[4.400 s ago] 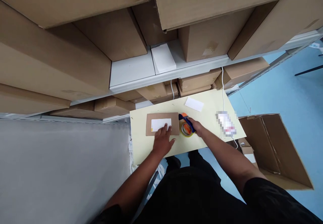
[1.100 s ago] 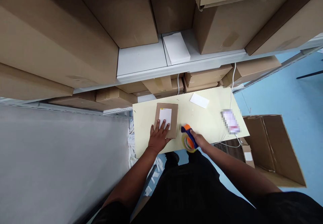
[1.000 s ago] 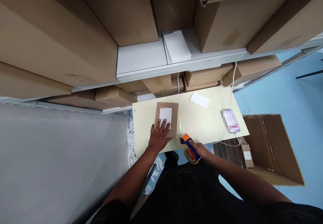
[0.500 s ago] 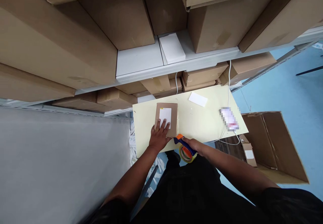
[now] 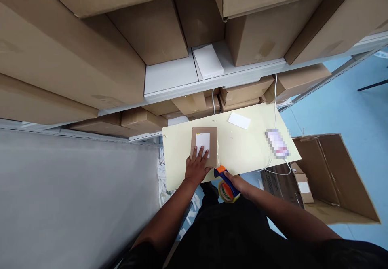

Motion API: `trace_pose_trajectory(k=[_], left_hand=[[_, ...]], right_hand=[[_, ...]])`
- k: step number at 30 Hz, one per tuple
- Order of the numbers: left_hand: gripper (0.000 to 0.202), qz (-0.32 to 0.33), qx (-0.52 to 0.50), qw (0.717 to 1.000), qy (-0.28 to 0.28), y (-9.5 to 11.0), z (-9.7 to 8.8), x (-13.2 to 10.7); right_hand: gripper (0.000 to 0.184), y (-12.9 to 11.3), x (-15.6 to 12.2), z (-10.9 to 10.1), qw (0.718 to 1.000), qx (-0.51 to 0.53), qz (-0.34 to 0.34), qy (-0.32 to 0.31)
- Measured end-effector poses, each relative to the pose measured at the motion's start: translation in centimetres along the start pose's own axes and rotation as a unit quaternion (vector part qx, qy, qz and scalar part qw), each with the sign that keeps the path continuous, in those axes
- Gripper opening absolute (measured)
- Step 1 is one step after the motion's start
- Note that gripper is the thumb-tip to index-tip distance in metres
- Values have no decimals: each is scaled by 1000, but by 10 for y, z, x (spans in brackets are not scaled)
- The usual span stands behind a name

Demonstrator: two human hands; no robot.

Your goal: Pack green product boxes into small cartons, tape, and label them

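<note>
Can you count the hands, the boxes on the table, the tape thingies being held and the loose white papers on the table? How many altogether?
Hands: 2 (left hand, right hand)
Boxes: 1 (brown box)
Tape thingies: 1 (tape dispenser)
Loose white papers: 1 (white paper)
Total: 5
</note>
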State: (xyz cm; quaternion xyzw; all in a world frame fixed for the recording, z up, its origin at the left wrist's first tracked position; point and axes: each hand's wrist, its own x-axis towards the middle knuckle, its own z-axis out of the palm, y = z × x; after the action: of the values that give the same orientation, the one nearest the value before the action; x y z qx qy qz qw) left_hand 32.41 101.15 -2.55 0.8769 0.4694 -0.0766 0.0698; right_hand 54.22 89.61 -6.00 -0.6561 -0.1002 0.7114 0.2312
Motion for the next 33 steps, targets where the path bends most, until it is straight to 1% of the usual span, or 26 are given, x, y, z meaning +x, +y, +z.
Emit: trace_pose_trajectory(k=[3,5,6,8,10,12,14,15,18,21,23,24,25,27,28,29,30,31,33], left_hand=[[78,-3,-4,1000,-10,3,-1,3],[78,-14,-13,1000,-18,8,-2,7],[78,-23,-19,999,-20,11,-3,9],[79,-39,-32,999,-20,15,-6,13],[81,-43,-46,998,-14,17,-8,14],[85,-36,-62,997,-9,16,-10,14],[90,-33,-76,997,-6,17,-11,14],[92,-37,-81,996,-4,19,-11,15],[94,-76,-83,994,3,32,-11,23],[94,-107,-79,991,12,50,-8,34],[97,-110,-73,991,19,58,-5,40],[98,-109,-70,991,22,61,-4,42],[98,-107,-67,992,25,62,-2,43],[95,-101,-57,993,23,62,0,43],[92,-96,-50,994,19,60,1,42],[90,-89,-42,995,13,59,2,41],[89,-82,-35,996,6,57,2,38],[88,-76,-28,997,0,56,3,36],[92,-75,-21,997,-7,57,3,31]], right_hand=[[56,2,-1,17,999,-25,20,-19],[51,6,-3,26,993,-106,20,-51],[51,8,-5,30,983,-172,14,-59],[57,9,-10,35,952,-304,-7,-41],[65,6,-16,34,929,-368,-30,-19],[68,0,-25,24,921,-387,-39,-26],[67,-6,-37,4,914,-402,-39,-32],[67,-8,-44,-8,911,-409,-40,-18],[68,-17,-65,-47,908,-410,-50,73],[64,-32,-75,-72,889,-419,-87,162],[53,-47,-70,-80,858,-451,-122,215],[47,-56,-63,-81,833,-476,-140,243],[42,-65,-55,-82,803,-507,-160,269],[40,-83,-34,-83,735,-567,-205,312],[41,-91,-23,-84,705,-590,-224,323],[41,-97,-12,-85,683,-608,-239,327],[39,-103,-2,-86,670,-620,-247,325],[37,-106,6,-87,666,-628,-249,318],[33,-110,16,-90,665,-642,-245,293]])
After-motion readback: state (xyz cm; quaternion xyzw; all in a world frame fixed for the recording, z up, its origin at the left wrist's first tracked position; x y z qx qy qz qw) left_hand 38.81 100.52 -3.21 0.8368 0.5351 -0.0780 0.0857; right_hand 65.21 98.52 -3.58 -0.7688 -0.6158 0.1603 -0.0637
